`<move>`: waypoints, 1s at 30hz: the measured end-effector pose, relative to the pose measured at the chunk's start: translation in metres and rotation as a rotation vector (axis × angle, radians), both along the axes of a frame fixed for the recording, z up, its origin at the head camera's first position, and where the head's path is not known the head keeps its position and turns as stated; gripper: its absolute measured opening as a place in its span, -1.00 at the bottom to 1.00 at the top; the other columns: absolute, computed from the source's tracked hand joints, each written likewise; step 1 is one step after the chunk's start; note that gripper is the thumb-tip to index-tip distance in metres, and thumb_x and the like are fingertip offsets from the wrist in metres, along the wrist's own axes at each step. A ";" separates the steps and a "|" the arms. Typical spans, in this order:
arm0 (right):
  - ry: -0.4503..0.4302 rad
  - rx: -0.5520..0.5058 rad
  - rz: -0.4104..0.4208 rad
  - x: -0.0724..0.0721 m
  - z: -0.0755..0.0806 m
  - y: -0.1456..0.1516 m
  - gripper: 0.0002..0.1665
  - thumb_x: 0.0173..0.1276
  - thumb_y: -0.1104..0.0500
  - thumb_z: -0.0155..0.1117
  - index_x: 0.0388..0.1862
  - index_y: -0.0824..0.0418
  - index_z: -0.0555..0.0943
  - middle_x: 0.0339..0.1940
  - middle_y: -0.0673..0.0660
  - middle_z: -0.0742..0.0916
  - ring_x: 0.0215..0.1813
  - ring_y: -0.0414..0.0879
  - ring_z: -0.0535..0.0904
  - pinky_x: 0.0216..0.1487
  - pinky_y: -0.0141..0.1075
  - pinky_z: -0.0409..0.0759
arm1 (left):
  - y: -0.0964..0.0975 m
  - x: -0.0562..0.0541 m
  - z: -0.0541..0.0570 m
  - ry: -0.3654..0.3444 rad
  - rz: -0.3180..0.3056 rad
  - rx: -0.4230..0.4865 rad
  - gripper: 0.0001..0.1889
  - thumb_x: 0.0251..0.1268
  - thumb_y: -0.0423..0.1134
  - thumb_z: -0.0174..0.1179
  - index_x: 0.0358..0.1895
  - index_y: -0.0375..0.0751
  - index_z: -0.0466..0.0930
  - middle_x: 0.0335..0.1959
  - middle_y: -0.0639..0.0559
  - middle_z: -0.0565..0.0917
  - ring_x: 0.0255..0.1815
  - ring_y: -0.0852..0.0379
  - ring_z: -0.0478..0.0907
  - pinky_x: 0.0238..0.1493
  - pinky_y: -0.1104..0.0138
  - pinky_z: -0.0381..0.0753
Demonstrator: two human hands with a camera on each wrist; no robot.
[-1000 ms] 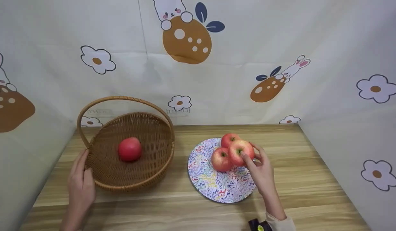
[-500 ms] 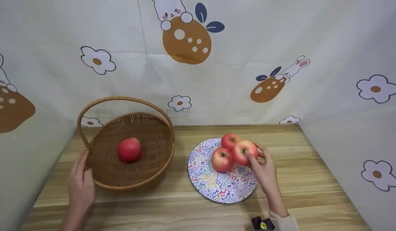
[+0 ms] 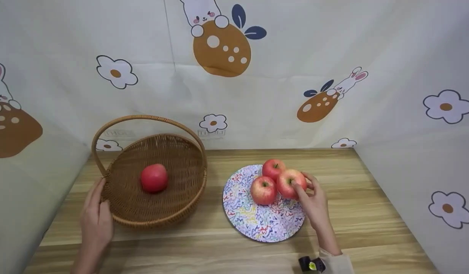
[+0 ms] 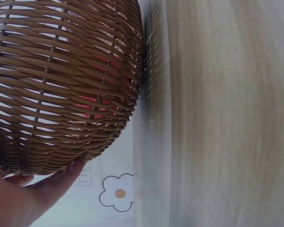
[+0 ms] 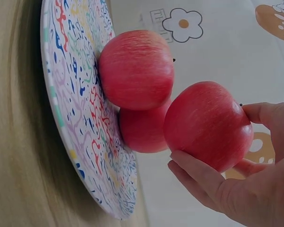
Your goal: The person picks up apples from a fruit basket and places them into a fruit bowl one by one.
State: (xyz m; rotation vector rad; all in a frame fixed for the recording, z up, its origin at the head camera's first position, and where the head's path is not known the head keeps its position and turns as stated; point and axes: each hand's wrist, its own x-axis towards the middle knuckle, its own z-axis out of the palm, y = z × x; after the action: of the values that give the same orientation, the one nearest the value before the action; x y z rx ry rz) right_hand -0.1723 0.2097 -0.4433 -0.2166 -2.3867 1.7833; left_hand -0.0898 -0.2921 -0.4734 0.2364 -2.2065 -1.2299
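My right hand (image 3: 314, 201) grips a red apple (image 3: 291, 183) between thumb and fingers, thumb beside the stem. In the right wrist view this held apple (image 5: 208, 126) is raised off the patterned plate (image 5: 66, 109), close to the other fruit. Two more apples rest on the plate: a front one (image 3: 263, 190) and a back one (image 3: 273, 167). At the left, my left hand (image 3: 96, 220) touches the side of a brown wicker basket (image 3: 181, 182) with fairly straight fingers. Inside the basket lies one red apple (image 3: 154, 178), glimpsed through the weave in the left wrist view.
Basket and plate stand side by side on a wood-grain table (image 3: 204, 251). The basket's tall handle (image 3: 148, 117) arches over its opening. Pale cloth walls (image 3: 272, 114) printed with rabbits and flowers enclose the table at the back and both sides.
My right hand has shifted right with its apple, then sunk slightly toward the plate. The left hand, the basket and the other apples stay where they were.
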 end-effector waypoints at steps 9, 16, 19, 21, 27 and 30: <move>-0.005 0.059 -0.005 -0.001 -0.008 0.002 -0.36 0.56 0.20 0.26 0.52 0.42 0.41 0.12 0.45 0.63 -0.15 -0.08 0.62 -0.24 -0.43 0.65 | 0.000 0.000 0.000 0.000 -0.004 0.002 -0.42 0.54 -0.47 -0.21 0.59 -0.38 0.28 0.65 -0.35 0.23 0.66 -0.34 0.12 0.69 0.08 -0.05; -0.024 0.081 0.017 -0.006 -0.012 0.006 -0.31 0.60 0.13 0.23 0.55 0.46 0.36 0.21 0.53 0.62 0.05 0.12 0.65 -0.19 -0.43 0.64 | 0.000 0.000 0.001 -0.001 0.002 -0.001 -0.42 0.54 -0.47 -0.20 0.59 -0.38 0.29 0.63 -0.36 0.25 0.65 -0.34 0.14 0.69 0.08 -0.03; -0.035 0.084 0.022 -0.007 -0.014 0.007 -0.30 0.61 0.09 0.23 0.56 0.46 0.35 0.21 0.52 0.63 0.10 0.14 0.65 -0.18 -0.44 0.64 | 0.001 0.001 0.000 0.009 0.004 -0.004 -0.42 0.54 -0.47 -0.20 0.58 -0.38 0.30 0.63 -0.36 0.26 0.65 -0.34 0.15 0.68 0.09 -0.02; -0.046 0.058 0.022 -0.007 -0.015 0.009 -0.31 0.61 0.11 0.22 0.56 0.44 0.36 0.22 0.52 0.63 0.10 0.13 0.67 -0.18 -0.45 0.65 | 0.001 0.001 0.000 0.025 -0.001 -0.007 -0.42 0.53 -0.48 -0.20 0.58 -0.39 0.31 0.62 -0.37 0.27 0.64 -0.36 0.15 0.68 0.12 -0.02; -0.070 0.004 0.033 -0.009 -0.020 0.012 -0.33 0.63 0.14 0.20 0.57 0.44 0.34 0.25 0.58 0.61 0.02 0.04 0.71 -0.15 -0.38 0.73 | 0.000 0.000 -0.001 0.074 -0.019 -0.016 -0.43 0.50 -0.50 -0.21 0.55 -0.47 0.31 0.59 -0.43 0.29 0.61 -0.42 0.17 0.66 0.20 -0.01; -0.083 0.009 0.045 -0.010 -0.021 0.013 -0.31 0.65 0.13 0.18 0.59 0.45 0.30 0.29 0.61 0.57 -0.04 0.00 0.71 -0.13 -0.32 0.76 | 0.000 0.000 -0.001 0.070 -0.015 -0.014 -0.43 0.51 -0.49 -0.21 0.55 -0.46 0.31 0.59 -0.44 0.29 0.61 -0.43 0.17 0.66 0.15 -0.02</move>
State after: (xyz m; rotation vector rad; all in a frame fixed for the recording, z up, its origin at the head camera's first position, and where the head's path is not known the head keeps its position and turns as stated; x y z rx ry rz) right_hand -0.1821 0.2226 -0.4638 -0.2416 -2.4750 1.8170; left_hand -0.0898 -0.2916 -0.4743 0.1687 -2.1602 -1.2122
